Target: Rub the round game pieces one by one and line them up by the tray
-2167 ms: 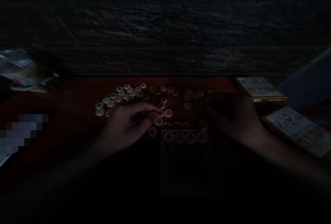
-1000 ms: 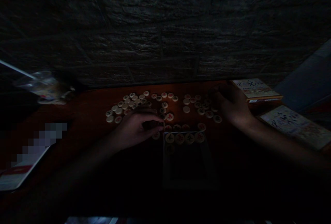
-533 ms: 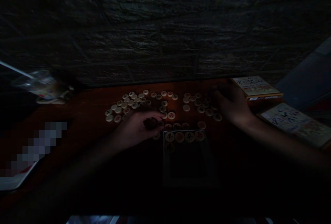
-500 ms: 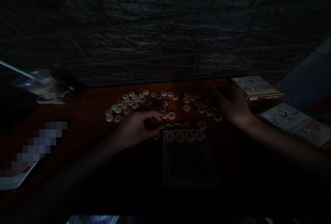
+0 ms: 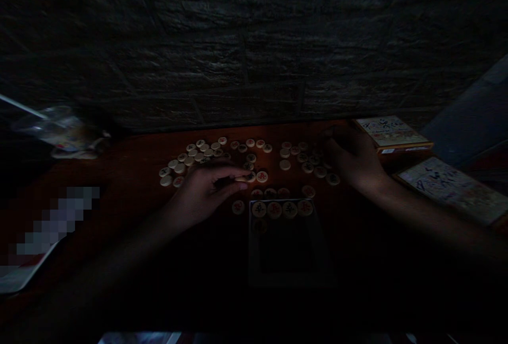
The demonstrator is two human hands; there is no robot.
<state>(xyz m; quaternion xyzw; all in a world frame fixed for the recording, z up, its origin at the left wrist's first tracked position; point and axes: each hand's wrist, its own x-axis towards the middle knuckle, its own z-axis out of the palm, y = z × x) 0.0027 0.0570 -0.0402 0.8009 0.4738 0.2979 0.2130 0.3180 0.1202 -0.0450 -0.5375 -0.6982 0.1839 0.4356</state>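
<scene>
Round Chinese chess pieces (image 5: 204,147) with red or black characters, some showing blank faces, lie scattered over the dark wooden table. My left hand (image 5: 202,188) is at the near edge of the left cluster, thumb and forefinger pinching a piece (image 5: 240,179) beside a red-marked piece (image 5: 262,177). Over the right end of the right group, near a black-marked piece (image 5: 307,167), is my right hand (image 5: 351,156); its fingertips are lost in shadow. Between my forearms a shallow box (image 5: 323,249) holds a row of pieces along its far side, with one dim piece (image 5: 260,226) below them.
Two printed flat boxes, one farther back (image 5: 395,132) and one nearer (image 5: 452,188), lie at the right. A plastic cup (image 5: 65,132) with a straw stands at the left. A stone-textured wall (image 5: 238,42) rises behind the table. A pale-edged flat object (image 5: 24,278) lies at lower left.
My left hand's fingers have shifted slightly left and closed from a rounded curl into a flatter pinch, uncovering a piece beside the box. My right hand has stayed nearly in place.
</scene>
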